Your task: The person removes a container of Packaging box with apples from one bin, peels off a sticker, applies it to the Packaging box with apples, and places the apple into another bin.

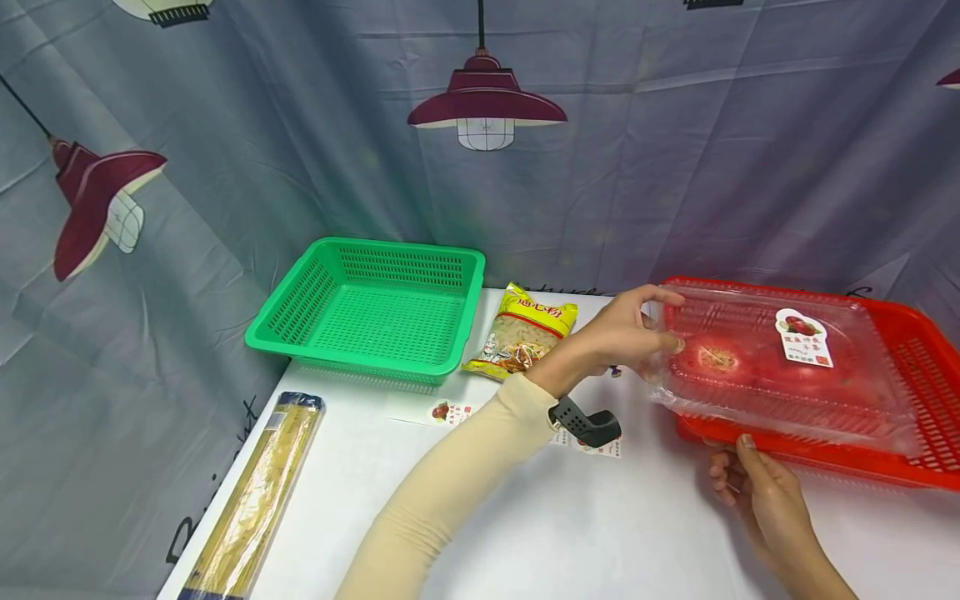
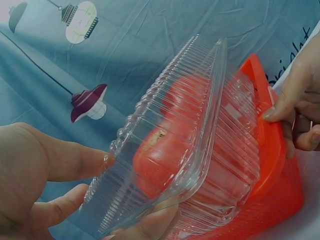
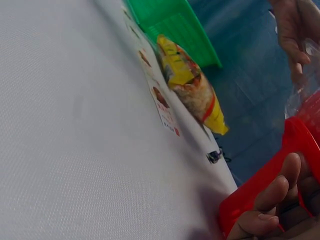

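A clear plastic clamshell box [image 1: 870, 400] of red tomatoes [image 1: 716, 358], with a white sticker [image 1: 804, 337] on its lid, is over the red basket [image 1: 926, 367]. My left hand [image 1: 630, 329] grips its left end between thumb and fingers. In the left wrist view the box [image 2: 200, 165] stands tilted against the basket's rim [image 2: 270, 165], and two tomatoes show through the plastic. My right hand [image 1: 765, 500] holds the basket's near rim, thumb on the edge and fingers curled below. The right wrist view shows those curled fingers [image 3: 272, 192] beside the basket's red side.
A green basket [image 1: 375, 325] stands at the back left, a yellow bag of pasta [image 1: 521, 329] beside it. Long noodles in a clear pack [image 1: 255, 500] lie along the left table edge. Strips of printed stickers [image 1: 450, 412] lie mid-table, partly under the left forearm. A patterned curtain [image 1: 600, 192] hangs behind.
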A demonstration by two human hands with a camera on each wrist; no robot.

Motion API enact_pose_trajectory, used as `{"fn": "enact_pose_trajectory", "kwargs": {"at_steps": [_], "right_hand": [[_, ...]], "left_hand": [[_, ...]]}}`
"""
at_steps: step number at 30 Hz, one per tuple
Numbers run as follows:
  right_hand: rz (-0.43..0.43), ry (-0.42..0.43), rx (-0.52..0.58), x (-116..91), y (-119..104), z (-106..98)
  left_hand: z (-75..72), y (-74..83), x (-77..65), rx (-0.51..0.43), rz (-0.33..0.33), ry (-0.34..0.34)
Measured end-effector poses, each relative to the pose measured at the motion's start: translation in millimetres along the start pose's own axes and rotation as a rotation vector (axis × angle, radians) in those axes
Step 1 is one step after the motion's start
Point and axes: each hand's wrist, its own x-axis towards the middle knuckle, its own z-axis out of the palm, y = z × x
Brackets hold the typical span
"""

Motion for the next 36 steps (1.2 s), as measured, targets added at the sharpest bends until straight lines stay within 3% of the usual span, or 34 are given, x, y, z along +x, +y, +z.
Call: {"fn": "enact_pose_trajectory", "kwargs": {"at_steps": [7, 16, 22, 36], "right_hand": [[-0.010, -0.003, -0.003, -1, 0, 1], [0.029, 0.024, -0.041, -1, -1, 1], [0.050, 0.036, -0.034, -2, -2, 1], [0.009, -0.001, 0.015, -1, 1, 3]], "left_hand": [[14.6, 3.8, 12.0, 0.115, 0.004, 0.067], [31.9, 5.7, 28.3, 0.092, -0.022, 0.096], [43.8, 3.1, 39.0, 0.136, -0.052, 0.124], [75.2, -3.0, 57.6, 0.204, -0.101, 0.155]]}}
